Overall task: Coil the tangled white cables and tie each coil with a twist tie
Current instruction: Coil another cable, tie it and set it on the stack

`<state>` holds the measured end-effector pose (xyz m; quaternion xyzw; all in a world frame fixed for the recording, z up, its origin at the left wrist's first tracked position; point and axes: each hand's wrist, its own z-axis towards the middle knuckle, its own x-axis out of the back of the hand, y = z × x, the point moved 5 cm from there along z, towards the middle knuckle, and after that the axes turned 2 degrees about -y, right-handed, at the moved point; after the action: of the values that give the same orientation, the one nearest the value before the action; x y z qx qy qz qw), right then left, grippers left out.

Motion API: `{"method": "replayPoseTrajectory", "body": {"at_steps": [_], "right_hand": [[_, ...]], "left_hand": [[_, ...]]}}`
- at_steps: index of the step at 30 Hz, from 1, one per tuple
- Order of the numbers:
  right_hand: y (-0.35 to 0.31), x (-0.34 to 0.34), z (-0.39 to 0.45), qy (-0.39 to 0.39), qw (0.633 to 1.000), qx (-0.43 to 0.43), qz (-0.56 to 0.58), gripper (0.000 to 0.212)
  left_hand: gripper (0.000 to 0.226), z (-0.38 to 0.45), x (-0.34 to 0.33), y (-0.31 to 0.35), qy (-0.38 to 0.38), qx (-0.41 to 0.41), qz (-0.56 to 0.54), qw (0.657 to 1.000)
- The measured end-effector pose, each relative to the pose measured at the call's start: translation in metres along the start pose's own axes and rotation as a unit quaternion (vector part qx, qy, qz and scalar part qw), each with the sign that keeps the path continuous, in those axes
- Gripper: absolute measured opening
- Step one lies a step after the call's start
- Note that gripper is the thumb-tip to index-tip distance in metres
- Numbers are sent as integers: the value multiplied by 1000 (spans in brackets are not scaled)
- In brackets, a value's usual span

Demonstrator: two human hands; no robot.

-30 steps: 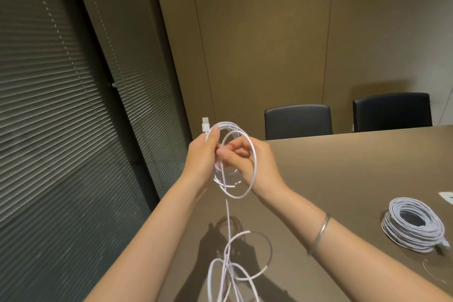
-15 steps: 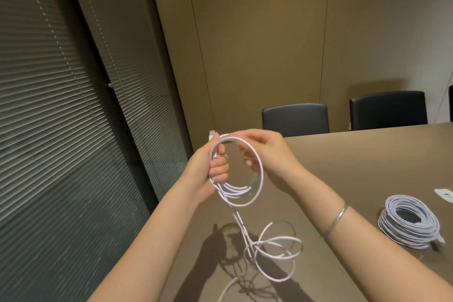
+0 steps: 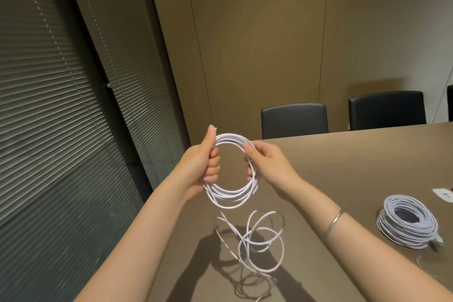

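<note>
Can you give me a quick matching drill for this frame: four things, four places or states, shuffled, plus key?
Things:
1. small white cable coil
2. loose white cable loops
3. large finished white cable coil
4. silver metal bangle

States:
A. on the right wrist
B. resting on the brown table, far right
C. held up by the left hand and right hand
D. dangling tangled below the hands

Pairs: 1-C, 2-D, 3-B, 4-A

no readable text, label or number anywhere.
</note>
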<state>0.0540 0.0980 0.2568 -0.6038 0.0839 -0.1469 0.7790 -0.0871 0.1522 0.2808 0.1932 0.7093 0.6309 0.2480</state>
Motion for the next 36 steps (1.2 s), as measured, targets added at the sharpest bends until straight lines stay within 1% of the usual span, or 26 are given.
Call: {"method": "replayPoseTrajectory", "body": {"at_steps": [1, 3, 5, 7, 8, 10, 12, 13, 16, 17, 18, 20, 21, 22, 24, 25, 26, 28, 30, 32, 34, 36], "right_hand": [[-3, 0, 0, 11, 1000, 20, -12, 34], [-9, -2, -1, 9, 999, 45, -12, 32], [-12, -8, -4, -18, 998, 54, 3, 24], [-9, -12, -6, -40, 998, 52, -6, 27], [-6, -12, -4, -43, 998, 42, 4, 24], [-1, -11, 0, -42, 995, 3, 90, 10], [0, -9, 5, -43, 979, -42, 197, 13], [0, -7, 6, -42, 971, -55, 230, 14], [0, -5, 6, -45, 958, -55, 277, 11], [1, -6, 5, -50, 954, -55, 289, 14], [3, -7, 3, -59, 949, -60, 303, 24], [14, -10, -3, -90, 942, -89, 311, 51], [20, -12, -7, -111, 943, -105, 296, 60], [26, -14, -12, -134, 951, -114, 253, 63], [37, -18, -20, -179, 975, -101, 90, 53], [41, -20, -24, -205, 975, -84, 8, 47], [44, -24, -28, -232, 969, -68, -57, 42], [50, -33, -34, -271, 951, -31, -148, 30], [57, -37, -34, -265, 941, 0, -213, 18], [64, -31, -30, -229, 937, 19, -261, 8], [69, -19, -25, -195, 943, 17, -271, 8], [72, -4, -22, -175, 950, -1, -259, 12]], "left_hand": [[55, 0, 1, -1, 16, -2, 35, 999], [54, 1, 4, -2, 47, -12, 64, 997], [53, 2, 7, -2, 77, -24, 59, 995], [52, 4, 8, -4, 88, -30, 36, 995], [52, 4, 8, -4, 83, -31, 28, 996], [52, 3, 6, -5, 62, -25, 35, 997], [53, 1, 3, -6, 31, -15, 52, 998], [54, 0, 1, -7, 15, -10, 48, 999], [53, -1, 0, -4, -22, -10, -10, 1000], [53, 0, -1, -2, -28, -18, -34, 999], [52, 0, 0, 1, -29, -27, -56, 998], [52, 2, 2, 8, -26, -43, -92, 994], [53, 3, 3, 12, -24, -48, -106, 993], [54, 4, 4, 16, -23, -52, -117, 991], [55, 5, 5, 23, -18, -56, -135, 989], [56, 5, 6, 25, -14, -57, -140, 988], [56, 5, 6, 28, -10, -58, -143, 988], [56, 5, 5, 32, -7, -62, -147, 987], [56, 4, 6, 36, -5, -70, -150, 986], [54, 4, 12, 42, 0, -87, -150, 985], [53, 3, 21, 47, 14, -103, -147, 984], [52, 2, 33, 51, 32, -115, -144, 982]]}}
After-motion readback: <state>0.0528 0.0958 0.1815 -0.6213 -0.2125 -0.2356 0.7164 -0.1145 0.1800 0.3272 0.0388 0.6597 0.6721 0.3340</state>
